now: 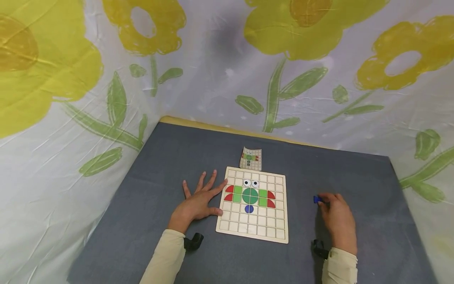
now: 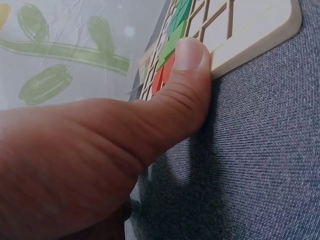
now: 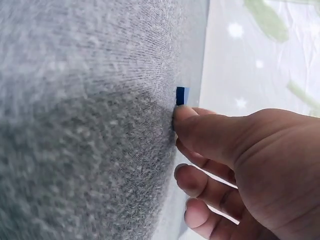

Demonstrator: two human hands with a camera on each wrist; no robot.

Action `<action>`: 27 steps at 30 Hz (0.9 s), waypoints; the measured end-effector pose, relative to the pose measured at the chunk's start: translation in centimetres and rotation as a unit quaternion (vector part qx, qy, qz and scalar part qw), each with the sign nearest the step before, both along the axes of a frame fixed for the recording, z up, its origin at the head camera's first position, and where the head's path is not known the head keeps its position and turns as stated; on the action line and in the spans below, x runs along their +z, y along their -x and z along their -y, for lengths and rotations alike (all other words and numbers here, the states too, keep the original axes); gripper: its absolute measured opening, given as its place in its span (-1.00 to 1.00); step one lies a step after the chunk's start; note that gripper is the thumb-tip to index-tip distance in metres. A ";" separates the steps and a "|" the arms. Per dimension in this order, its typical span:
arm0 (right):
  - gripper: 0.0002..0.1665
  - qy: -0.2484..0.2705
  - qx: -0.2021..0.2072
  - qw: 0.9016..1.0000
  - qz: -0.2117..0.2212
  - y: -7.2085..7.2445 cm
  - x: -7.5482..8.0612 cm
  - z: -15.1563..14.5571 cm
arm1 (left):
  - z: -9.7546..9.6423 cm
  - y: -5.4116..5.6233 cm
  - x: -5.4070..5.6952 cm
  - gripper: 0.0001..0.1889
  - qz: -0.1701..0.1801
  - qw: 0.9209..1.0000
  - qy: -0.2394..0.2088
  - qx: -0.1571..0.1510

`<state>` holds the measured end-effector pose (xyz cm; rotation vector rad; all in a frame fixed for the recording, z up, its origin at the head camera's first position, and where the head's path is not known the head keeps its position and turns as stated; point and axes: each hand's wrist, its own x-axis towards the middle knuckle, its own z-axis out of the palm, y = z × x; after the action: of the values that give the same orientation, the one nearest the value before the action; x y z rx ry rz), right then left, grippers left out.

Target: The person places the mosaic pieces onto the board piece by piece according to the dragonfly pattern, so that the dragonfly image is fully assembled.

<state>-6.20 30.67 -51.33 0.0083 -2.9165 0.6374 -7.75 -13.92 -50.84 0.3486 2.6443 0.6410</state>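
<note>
A square wooden grid board (image 1: 252, 232) lies on the dark table. Set in its grid are two eye pieces (image 1: 251, 183), a dark green circle (image 1: 250, 196), light green and red pieces (image 1: 270, 203) on both sides, and a blue circle (image 1: 249, 209). My left hand (image 1: 198, 203) rests with fingers spread at the board's left edge; its thumb (image 2: 192, 65) presses on the rim. To the right of the board, my right hand (image 1: 338, 219) pinches a small blue piece (image 1: 316, 199) between thumb and index finger, low over the cloth. Fingers partly hide that blue piece (image 3: 181, 95).
Behind the board's top edge stands a small, slightly curled pattern card (image 1: 251, 158) with a similar picture. Dark cloth (image 1: 170, 157) covers the table. Fabric walls with yellow flowers (image 1: 220, 79) enclose its back and sides. Both wrists wear black mounts (image 1: 194, 241).
</note>
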 end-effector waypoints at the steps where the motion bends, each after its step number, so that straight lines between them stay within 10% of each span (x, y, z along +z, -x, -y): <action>1: -0.70 0.003 -0.005 1.000 0.006 -0.1 0.1 0.0 | 0.0 0.0 0.1 0.10 0.000 1.000 0.000 0.000; 19: -0.61 0.023 -0.051 0.996 0.068 -0.9 0.9 0.4 | -0.1 -0.1 0.2 0.10 -0.002 1.000 -0.003 0.002; 27: -0.70 0.032 0.011 0.999 -0.009 -1.4 1.4 4.4 | -0.1 -0.1 0.1 0.11 -0.003 1.000 0.003 0.002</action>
<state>-4.78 26.24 -49.94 0.0378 -2.8818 0.7291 -7.64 -13.83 -50.76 0.3444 2.6532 0.6329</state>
